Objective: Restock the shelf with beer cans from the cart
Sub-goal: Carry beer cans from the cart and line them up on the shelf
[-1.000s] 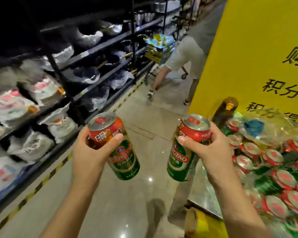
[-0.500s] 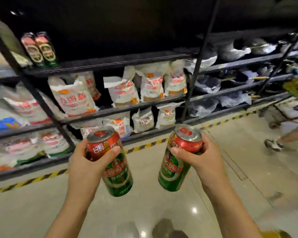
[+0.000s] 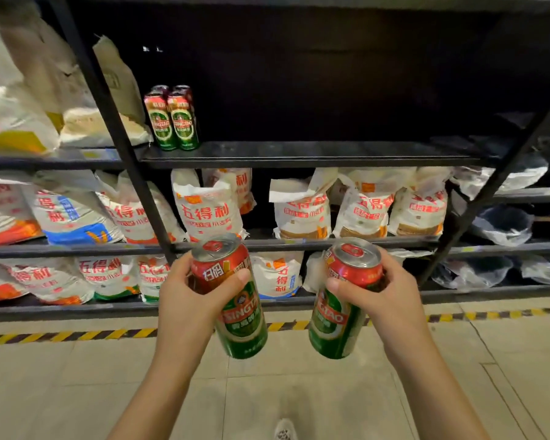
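In front of the black shelf (image 3: 299,152), above the tiled floor (image 3: 45,376), two beer cans are held at the same height, a gap between them. The left can (image 3: 232,296), in the left hand (image 3: 188,300), has its long axis tilted: the silver top leans up and to the left, the green base swings down toward the right hand. The right can (image 3: 343,300), in the right hand (image 3: 385,300), mirrors it, top up and to the right, base angled down toward the left hand. Both tabs face up toward the camera.

Each hand wraps the red upper band of its can, thumb across the front, fingers curled round the far side; both forearms reach forward from the bottom edge.

Up and beyond the left hand, four cans (image 3: 173,117) stand upright at the left end of the shelf board, the back pair mostly hidden by the front pair. Just beyond the knuckles, flour bags (image 3: 208,208) fill the lower tiers. The curled fingers are mostly hidden behind the cans, and the cans' lettering is partly covered by the thumbs. The far right shelves are dark and blurred.
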Tool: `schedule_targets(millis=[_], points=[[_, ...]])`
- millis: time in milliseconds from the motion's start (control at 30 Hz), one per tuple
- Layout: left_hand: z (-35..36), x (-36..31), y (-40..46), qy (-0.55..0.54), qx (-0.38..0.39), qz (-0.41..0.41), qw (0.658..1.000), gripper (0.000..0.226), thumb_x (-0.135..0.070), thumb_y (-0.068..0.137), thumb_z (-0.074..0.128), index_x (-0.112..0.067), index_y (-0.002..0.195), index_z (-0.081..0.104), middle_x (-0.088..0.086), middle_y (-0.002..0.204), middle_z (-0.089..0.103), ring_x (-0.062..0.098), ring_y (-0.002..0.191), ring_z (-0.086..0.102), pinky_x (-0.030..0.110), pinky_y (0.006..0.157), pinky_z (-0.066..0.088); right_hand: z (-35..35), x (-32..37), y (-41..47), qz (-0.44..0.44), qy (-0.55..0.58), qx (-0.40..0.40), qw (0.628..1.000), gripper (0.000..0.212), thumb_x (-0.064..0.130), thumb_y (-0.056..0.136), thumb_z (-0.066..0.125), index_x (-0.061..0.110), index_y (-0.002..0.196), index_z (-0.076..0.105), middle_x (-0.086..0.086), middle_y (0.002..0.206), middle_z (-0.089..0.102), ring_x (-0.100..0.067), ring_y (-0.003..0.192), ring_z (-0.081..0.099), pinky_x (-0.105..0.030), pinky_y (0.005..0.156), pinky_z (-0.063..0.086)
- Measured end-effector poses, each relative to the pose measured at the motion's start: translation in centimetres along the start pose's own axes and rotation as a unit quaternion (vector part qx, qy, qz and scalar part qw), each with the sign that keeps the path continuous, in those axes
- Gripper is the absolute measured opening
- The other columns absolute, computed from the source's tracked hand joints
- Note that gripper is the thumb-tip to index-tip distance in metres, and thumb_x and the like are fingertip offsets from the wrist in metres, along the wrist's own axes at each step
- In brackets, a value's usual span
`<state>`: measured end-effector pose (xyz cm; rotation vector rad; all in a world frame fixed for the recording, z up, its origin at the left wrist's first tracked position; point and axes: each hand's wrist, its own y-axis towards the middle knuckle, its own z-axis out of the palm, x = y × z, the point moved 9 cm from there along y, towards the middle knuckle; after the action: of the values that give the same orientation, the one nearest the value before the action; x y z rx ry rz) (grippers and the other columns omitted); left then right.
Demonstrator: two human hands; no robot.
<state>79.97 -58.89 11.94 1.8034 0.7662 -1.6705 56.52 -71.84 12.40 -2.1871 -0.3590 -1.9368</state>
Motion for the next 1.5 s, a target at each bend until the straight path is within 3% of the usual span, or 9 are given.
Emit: schedule_targets(millis=[167, 267, 333, 500, 667, 900, 1133, 1400, 1500], points=[[1.1, -0.6, 7.6, -0.004, -0.038, -0.007, 0.999, 0.055, -0.033, 0.055, 0.077, -0.032, 0.106, 0.058, -0.006, 0.104, 0.066, 0.011, 0.097, 0.062, 0.037, 0.078, 0.052, 3.5, 0.6, 9.6, -0.015, -0.005, 0.042, 0.999, 0.057, 0.02, 0.06, 0.085, 0.039, 0.104, 0.056, 0.015, 0.104, 0.064, -0.004, 0.095, 0.059, -0.02, 0.07, 0.049], [0.5, 0.0, 11.5, -0.003, -0.071, -0.017, 0.997, 0.06, -0.037, 0.051, 0.077, -0.029, 0.108, 0.059, -0.003, 0.106, 0.066, 0.014, 0.097, 0.062, 0.04, 0.08, 0.053, 6.1, 0.8, 14.0, -0.02, -0.011, 0.074, 0.997, 0.061, 0.023, 0.06, 0.085, 0.037, 0.112, 0.057, 0.014, 0.107, 0.064, -0.005, 0.098, 0.061, -0.019, 0.071, 0.05], [-0.1, 0.4, 14.0, -0.005, -0.093, -0.021, 0.995, 0.065, -0.037, 0.05, 0.076, -0.025, 0.111, 0.06, -0.001, 0.105, 0.066, 0.014, 0.097, 0.062, 0.037, 0.078, 0.052, 7.6, 1.0, 16.6, -0.022, -0.014, 0.086, 0.996, 0.065, 0.029, 0.056, 0.086, 0.036, 0.114, 0.058, 0.013, 0.108, 0.065, -0.006, 0.098, 0.061, -0.02, 0.073, 0.051], [-1.1, 0.8, 20.8, -0.009, -0.125, -0.015, 0.992, 0.044, -0.019, 0.069, 0.077, -0.026, 0.108, 0.058, -0.01, 0.098, 0.065, 0.006, 0.091, 0.061, 0.024, 0.067, 0.046, 11.5, 1.5, 22.8, -0.026, -0.01, 0.103, 0.994, 0.064, 0.042, 0.045, 0.081, 0.038, 0.105, 0.059, 0.018, 0.099, 0.067, 0.004, 0.09, 0.063, -0.013, 0.064, 0.052], [-0.8, 0.9, 30.7, -0.003, -0.114, 0.006, 0.993, 0.053, -0.021, 0.066, 0.08, -0.024, 0.112, 0.055, -0.006, 0.102, 0.063, 0.007, 0.092, 0.06, 0.024, 0.07, 0.046, 15.8, 1.8, 30.7, -0.037, -0.032, 0.083, 0.995, 0.066, 0.041, 0.049, 0.083, 0.037, 0.109, 0.058, 0.014, 0.103, 0.066, -0.003, 0.093, 0.064, -0.02, 0.072, 0.053], [1.4, 0.2, 44.5, 0.019, -0.064, 0.04, 0.997, 0.062, -0.026, 0.061, 0.085, -0.025, 0.114, 0.052, -0.002, 0.112, 0.06, 0.01, 0.096, 0.061, 0.023, 0.074, 0.048, 21.4, 3.2, 40.8, -0.066, -0.038, 0.039, 0.996, 0.063, 0.021, 0.061, 0.086, 0.029, 0.116, 0.057, 0.011, 0.106, 0.065, 0.0, 0.093, 0.062, -0.01, 0.068, 0.051], [5.1, -0.1, 53.7, 0.055, -0.029, 0.085, 0.994, 0.07, -0.036, 0.06, 0.085, -0.025, 0.118, 0.049, 0.0, 0.117, 0.055, 0.016, 0.105, 0.058, 0.038, 0.089, 0.052, 24.8, 4.1, 48.5, -0.084, -0.046, 0.057, 0.994, 0.065, 0.028, 0.061, 0.085, 0.03, 0.119, 0.056, 0.012, 0.11, 0.065, -0.001, 0.099, 0.062, -0.015, 0.077, 0.053], [7.8, 0.3, 58.6, 0.08, -0.042, 0.105, 0.99, 0.062, -0.04, 0.062, 0.082, -0.027, 0.113, 0.05, -0.002, 0.113, 0.053, 0.013, 0.102, 0.057, 0.037, 0.087, 0.053, 27.4, 4.0, 55.3, -0.072, -0.063, 0.086, 0.992, 0.056, 0.027, 0.061, 0.085, 0.027, 0.11, 0.058, 0.009, 0.103, 0.067, -0.005, 0.096, 0.064, -0.029, 0.085, 0.055], [8.2, 0.5, 59.7, 0.093, -0.039, 0.101, 0.99, 0.06, -0.05, 0.059, 0.08, -0.024, 0.106, 0.052, 0.001, 0.106, 0.056, 0.016, 0.096, 0.059, 0.04, 0.084, 0.053, 28.2, 3.4, 57.1, -0.059, -0.058, 0.101, 0.991, 0.057, 0.026, 0.061, 0.087, 0.022, 0.111, 0.06, 0.004, 0.102, 0.07, -0.009, 0.096, 0.066, -0.036, 0.087, 0.056]])
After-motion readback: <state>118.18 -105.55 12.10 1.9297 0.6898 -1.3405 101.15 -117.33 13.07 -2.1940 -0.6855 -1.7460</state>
